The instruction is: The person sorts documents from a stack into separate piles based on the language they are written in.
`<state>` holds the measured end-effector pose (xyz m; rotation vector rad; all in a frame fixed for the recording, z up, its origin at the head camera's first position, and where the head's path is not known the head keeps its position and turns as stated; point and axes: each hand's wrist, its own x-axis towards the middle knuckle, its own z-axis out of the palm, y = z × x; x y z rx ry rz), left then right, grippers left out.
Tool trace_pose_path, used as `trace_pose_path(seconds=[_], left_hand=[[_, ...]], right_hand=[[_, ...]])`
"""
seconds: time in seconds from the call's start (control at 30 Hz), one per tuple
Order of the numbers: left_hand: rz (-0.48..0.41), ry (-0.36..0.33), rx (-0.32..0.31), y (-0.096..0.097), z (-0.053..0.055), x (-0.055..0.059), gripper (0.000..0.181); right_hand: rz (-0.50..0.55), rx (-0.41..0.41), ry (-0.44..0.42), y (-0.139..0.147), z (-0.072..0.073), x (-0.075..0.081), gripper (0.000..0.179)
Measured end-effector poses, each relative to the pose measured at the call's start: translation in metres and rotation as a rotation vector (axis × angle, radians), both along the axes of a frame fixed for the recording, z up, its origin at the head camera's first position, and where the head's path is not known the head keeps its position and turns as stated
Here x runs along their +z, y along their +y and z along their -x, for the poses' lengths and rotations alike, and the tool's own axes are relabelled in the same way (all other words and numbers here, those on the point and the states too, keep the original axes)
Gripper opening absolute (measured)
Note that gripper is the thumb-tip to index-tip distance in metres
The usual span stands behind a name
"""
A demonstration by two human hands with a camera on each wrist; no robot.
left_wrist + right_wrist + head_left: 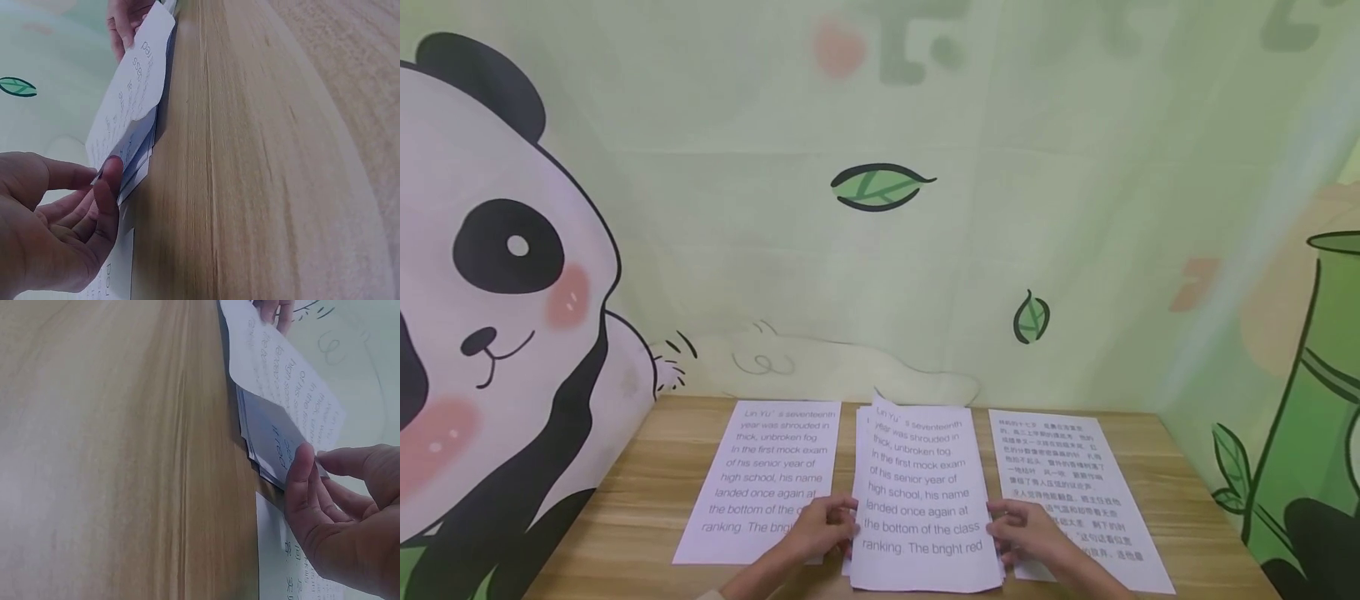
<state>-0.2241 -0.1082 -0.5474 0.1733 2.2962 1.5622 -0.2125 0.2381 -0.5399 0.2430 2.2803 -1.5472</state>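
Pinching the paper stack (921, 500)'s side edges, left hand (822, 527) and right hand (1028, 533), grips clamped.

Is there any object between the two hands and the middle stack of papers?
No. The left hand pinches the stack of papers at its left edge, and the right hand holds its right edge directly.

The head view looks forward and slightly down over the wooden surface (625, 517) toward the wall. Each wrist view sits close and low, skimming the surface (262, 187) sideways. All three share the middle stack of papers (921, 500), whose edge shows in both wrist views (134, 119) (275, 425).
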Motion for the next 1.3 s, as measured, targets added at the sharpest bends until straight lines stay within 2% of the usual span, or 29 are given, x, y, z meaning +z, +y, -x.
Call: trace_pose_path(seconds=[0.13,0.37,0.5,0.67,0.83,1.03,1.3], left_hand=[[-0.027,-0.011,0.007,-0.002,-0.001,-0.001,0.043],[-0.047,-0.057,0.024,-0.008,0.001,0.0,0.041],[-0.079,-0.076,0.033,-0.013,0.006,0.005,0.042],[-0.101,-0.092,0.055,-0.018,0.01,0.011,0.047],[-0.115,-0.083,0.059,-0.024,0.011,0.011,0.052],[-0.157,-0.06,0.046,-0.033,0.014,0.01,0.055],[-0.228,-0.053,-0.023,-0.055,0.017,0.009,0.055]], right_hand=[[-0.012,0.042,0.011,0.001,-0.001,0.0,0.056],[-0.012,0.054,0.001,0.002,-0.002,0.001,0.056],[0.012,0.076,0.025,0.003,-0.002,0.003,0.059],[0.037,0.065,0.04,0.001,-0.002,0.008,0.063],[0.084,0.074,0.054,-0.001,-0.005,0.012,0.065],[0.166,0.117,0.077,-0.003,-0.006,0.011,0.07],[0.233,0.163,0.104,-0.013,-0.004,0.009,0.071]])
